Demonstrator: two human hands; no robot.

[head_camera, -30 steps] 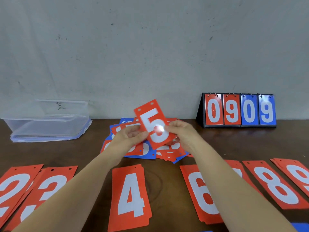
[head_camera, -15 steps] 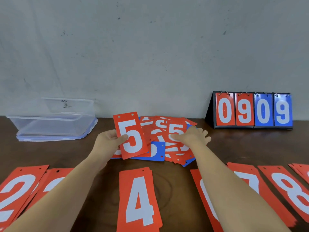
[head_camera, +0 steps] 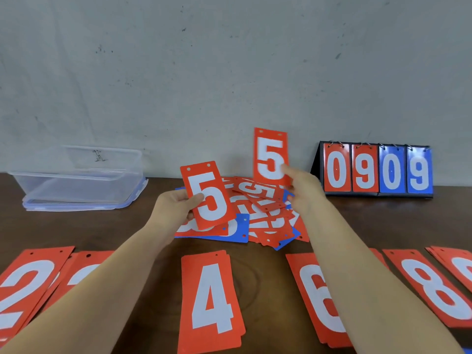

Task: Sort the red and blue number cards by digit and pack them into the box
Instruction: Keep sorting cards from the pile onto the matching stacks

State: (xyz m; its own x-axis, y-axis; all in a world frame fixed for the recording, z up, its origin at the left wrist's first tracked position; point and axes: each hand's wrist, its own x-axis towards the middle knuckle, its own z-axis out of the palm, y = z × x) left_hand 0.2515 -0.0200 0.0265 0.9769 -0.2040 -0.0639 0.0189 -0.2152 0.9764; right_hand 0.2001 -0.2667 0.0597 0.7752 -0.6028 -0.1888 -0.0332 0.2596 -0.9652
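My left hand (head_camera: 173,208) pinches a red 5 card (head_camera: 208,195) by its left edge, above the mixed heap of red and blue cards (head_camera: 258,218) in the middle of the table. My right hand (head_camera: 304,190) holds a second red 5 card (head_camera: 270,157) upright, lifted above the heap's far side. Sorted red stacks lie along the near edge: 2 (head_camera: 25,290), a stack beside it partly hidden by my left arm, 4 (head_camera: 210,300), 6 (head_camera: 314,297), 8 (head_camera: 434,287). The clear plastic box (head_camera: 76,180) stands at the far left.
A black flip scoreboard (head_camera: 378,169) reading 0 9 0 9 stands against the wall at the far right. Another red stack (head_camera: 457,267) shows at the right edge. Bare brown table (head_camera: 153,290) shows between the stacks. A grey wall closes the back.
My right hand has picked a second red 5 card out of the heap and raised it. The left hand still holds the first 5 card.
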